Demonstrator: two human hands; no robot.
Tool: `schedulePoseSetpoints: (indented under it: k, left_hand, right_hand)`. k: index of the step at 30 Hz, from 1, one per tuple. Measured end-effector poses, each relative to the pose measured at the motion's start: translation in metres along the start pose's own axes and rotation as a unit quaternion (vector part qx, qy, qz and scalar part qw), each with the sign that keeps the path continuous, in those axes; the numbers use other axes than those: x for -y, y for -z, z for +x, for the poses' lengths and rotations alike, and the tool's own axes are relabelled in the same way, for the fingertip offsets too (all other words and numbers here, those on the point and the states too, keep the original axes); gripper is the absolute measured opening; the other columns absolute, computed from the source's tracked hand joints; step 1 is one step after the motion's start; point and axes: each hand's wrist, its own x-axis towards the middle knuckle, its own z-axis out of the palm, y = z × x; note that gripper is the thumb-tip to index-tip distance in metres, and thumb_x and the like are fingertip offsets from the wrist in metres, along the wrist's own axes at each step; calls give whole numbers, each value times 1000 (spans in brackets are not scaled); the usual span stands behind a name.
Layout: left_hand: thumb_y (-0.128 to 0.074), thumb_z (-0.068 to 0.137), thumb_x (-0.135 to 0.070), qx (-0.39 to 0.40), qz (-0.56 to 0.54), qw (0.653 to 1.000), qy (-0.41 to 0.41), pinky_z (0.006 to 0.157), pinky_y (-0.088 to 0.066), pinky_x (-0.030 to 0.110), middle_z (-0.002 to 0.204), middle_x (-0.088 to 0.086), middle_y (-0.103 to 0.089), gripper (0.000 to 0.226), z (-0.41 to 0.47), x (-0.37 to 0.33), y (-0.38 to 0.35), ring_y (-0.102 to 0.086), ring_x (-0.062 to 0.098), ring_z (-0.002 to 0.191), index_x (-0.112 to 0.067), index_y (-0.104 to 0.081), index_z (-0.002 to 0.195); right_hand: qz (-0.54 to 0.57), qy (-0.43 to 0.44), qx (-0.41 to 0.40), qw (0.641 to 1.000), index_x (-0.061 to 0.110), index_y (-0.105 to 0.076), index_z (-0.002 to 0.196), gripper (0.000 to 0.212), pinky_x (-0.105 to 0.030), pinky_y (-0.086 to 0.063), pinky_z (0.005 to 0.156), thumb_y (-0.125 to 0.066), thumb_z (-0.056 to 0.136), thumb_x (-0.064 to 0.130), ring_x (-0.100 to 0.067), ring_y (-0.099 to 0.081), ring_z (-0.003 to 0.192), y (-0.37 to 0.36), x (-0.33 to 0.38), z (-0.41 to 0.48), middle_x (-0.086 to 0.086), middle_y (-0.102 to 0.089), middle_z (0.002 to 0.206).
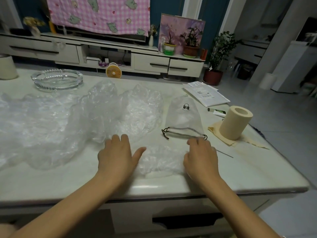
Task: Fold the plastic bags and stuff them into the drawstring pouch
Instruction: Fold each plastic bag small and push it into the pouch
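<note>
Across mid-frame, pale desk (240,169). Left to centre, crumpled plastic bags (51,121); lower centre, smaller bag (161,160). Right of centre, drawstring pouch (183,117), lying flat. Left grip (118,152) spread flat, thumb against smaller bag. Right grip (200,155) curled, blurred — cannot tell what held.

Left hand (118,154) and right hand (200,156) flank a crumpled plastic bag (161,159).

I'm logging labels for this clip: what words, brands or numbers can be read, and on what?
Nothing reads clearly.
drawstring pouch: black bow logo over a line of small print, too small to read.
mailing envelope: shipping label with barcodes, print too blurred to read.
tube: green label, too blurred to read.
</note>
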Motion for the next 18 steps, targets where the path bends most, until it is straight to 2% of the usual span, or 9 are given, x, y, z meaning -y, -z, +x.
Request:
schedulePoseSetpoints:
  k: [3,4,5,6,7,9,12,15,18]
  left_hand:
    - [-36,89,-42,-129,-36,977,-167,64,-49,39,91,14,-65,49,5,-11,0,-62,34,80,-4,-66,94]
    - [-32,89,-40,-103,-62,970,-212,72,-51,41,100,16,-66,51,7,-18,-2,-64,34,90,-4,-67,101]
    - [-25,92,-42,-22,-71,971,-227,89,-46,40,120,17,-61,58,7,-24,-6,-59,32,110,-4,-61,117]
    - [-18,96,-45,60,-70,972,-217,107,-31,36,142,14,-45,62,6,-30,-7,-41,26,132,-6,-46,135]
    - [-13,100,-45,132,-51,970,-199,115,-13,33,154,8,-25,61,2,-31,-13,-20,20,143,-9,-28,146]
    - [-10,101,-43,184,-22,964,-190,116,5,31,159,0,-3,58,-1,-25,-26,2,13,146,-14,-6,151]
    - [3,96,-51,190,-27,960,-203,114,10,27,159,-1,5,65,-5,-17,-34,7,10,145,-16,1,151]
    - [37,64,-66,183,-32,958,-218,112,13,25,159,-2,5,106,-5,-14,-36,7,9,145,-18,1,151]
    - [21,74,-61,190,-46,959,-204,113,12,26,159,-2,6,90,-4,-15,-38,8,8,145,-17,2,151]
  right_hand:
    - [119,141,-125,975,4,-64,105,30,-38,-46,83,-46,82,12,-35,-62,96,-3,14,7,-14,-65,103]
    - [143,185,-95,968,4,-64,110,38,-36,-45,91,-39,86,20,-34,-61,104,-5,20,9,-16,-65,111]
    - [154,216,-27,964,4,-58,123,51,-32,-36,103,-29,90,29,-30,-53,120,-8,26,9,-17,-57,128]
    - [150,227,49,961,6,-46,137,58,-27,-22,111,-19,93,34,-25,-37,136,-11,29,8,-13,-43,145]
    - [130,228,115,958,11,-33,145,57,-23,-8,114,-15,97,36,-20,-20,144,-16,28,6,-8,-27,154]
    - [94,223,162,956,17,-18,150,50,-20,5,113,-17,104,34,-12,-4,146,-24,21,6,0,-11,159]
    - [99,218,168,956,19,-12,151,50,-17,11,110,-18,104,35,-8,0,146,-27,17,2,3,-5,159]
    - [107,217,183,953,18,-9,151,51,-16,14,109,-16,104,35,-7,3,145,-30,20,1,3,-2,159]
    - [105,207,192,954,19,-6,151,53,-17,14,110,-14,103,38,-6,6,145,-29,18,0,5,0,159]
